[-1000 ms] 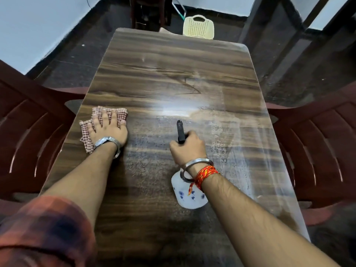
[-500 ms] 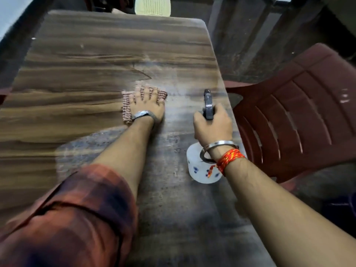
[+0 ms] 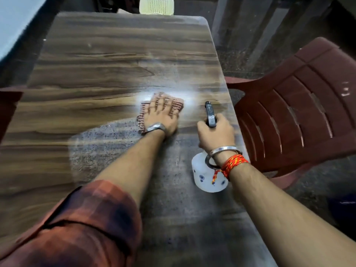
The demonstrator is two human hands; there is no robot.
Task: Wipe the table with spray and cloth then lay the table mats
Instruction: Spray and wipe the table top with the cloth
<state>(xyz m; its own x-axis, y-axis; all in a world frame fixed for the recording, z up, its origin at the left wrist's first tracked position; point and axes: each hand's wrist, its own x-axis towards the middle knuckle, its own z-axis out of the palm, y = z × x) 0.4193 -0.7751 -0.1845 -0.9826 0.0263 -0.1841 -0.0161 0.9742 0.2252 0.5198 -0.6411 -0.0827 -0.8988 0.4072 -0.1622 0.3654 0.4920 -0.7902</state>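
My left hand [image 3: 160, 116] lies flat with spread fingers on a red-and-white checked cloth [image 3: 176, 106], pressing it onto the wooden table [image 3: 96, 74] right of centre, under a bright glare. My right hand [image 3: 215, 134] grips the black trigger head of a white spray bottle [image 3: 206, 180] with small blue flowers, held just above the table near its right edge. The nozzle points away from me. A dull, speckled wet patch covers the table near me and to the left of the cloth. No table mats are in view.
A dark red plastic chair [image 3: 292, 116] stands close against the table's right edge. Another red chair's edge [image 3: 7, 105] shows at the left. A cream plastic basket [image 3: 156, 5] sits beyond the far end of the table.
My left hand has slid the cloth from the table's left edge across to right of centre. My right hand with the bottle has moved toward the right edge. The view has turned right.
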